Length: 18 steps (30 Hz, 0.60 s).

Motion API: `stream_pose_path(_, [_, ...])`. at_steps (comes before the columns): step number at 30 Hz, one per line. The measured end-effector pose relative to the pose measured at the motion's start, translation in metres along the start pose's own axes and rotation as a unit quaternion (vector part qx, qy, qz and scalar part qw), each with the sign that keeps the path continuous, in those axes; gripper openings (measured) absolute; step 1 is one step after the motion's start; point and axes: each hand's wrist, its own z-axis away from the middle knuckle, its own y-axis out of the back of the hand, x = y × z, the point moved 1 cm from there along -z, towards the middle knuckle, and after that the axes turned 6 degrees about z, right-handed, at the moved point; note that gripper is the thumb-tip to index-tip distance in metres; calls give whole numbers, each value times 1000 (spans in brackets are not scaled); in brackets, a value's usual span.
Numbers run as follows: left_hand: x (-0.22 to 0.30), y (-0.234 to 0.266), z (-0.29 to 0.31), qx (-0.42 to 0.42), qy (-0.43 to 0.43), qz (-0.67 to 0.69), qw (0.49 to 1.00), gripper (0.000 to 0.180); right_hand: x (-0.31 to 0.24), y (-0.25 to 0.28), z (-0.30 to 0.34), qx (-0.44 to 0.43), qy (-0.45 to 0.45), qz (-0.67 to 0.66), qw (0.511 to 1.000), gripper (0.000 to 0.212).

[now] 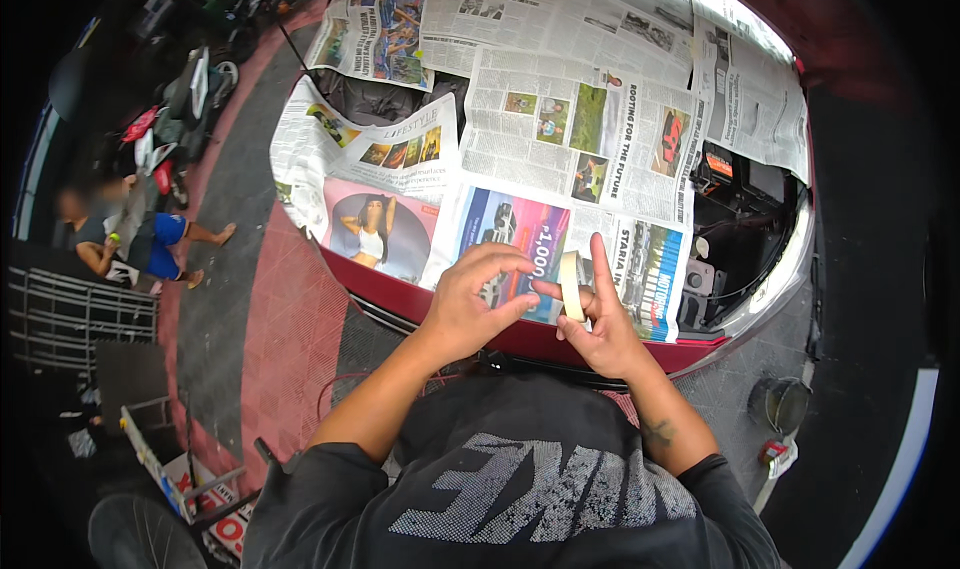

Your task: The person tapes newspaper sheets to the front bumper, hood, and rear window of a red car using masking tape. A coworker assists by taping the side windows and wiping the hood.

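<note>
My right hand [606, 341] holds a roll of cream masking tape [571, 287]. One finger passes through the ring and another points upward. To its left, my left hand [470, 304] is open, its fingers curved and thumb apart, with nothing visible between them. Both hands are above the front of a dark red car [500, 342]. Overlapping newspaper sheets [540, 169] cover most of the engine bay. One sheet with a pink picture [340, 219] lies over the left front corner.
Uncovered engine parts [700, 279] show at the right, beside the headlight [775, 289]. A dark bucket [779, 405] stands on the floor at the right. At left are a seated person [130, 239], motorbikes [195, 94] and a metal stand [165, 459].
</note>
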Motion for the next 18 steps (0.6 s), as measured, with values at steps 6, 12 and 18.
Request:
stream_pose_path(6, [-65, 88, -2, -60, 31, 193, 979, 70, -12, -84, -72, 76, 177, 378, 906, 111])
stream_pose_path(12, [-90, 168, -9, -197, 21, 296, 934, 95, -39, -138, -104, -15, 261, 478, 838, 109])
stream_pose_path(18, [-100, 204, -20, -211, 32, 237, 948, 32, -47, -153, -123, -83, 244, 461, 849, 94])
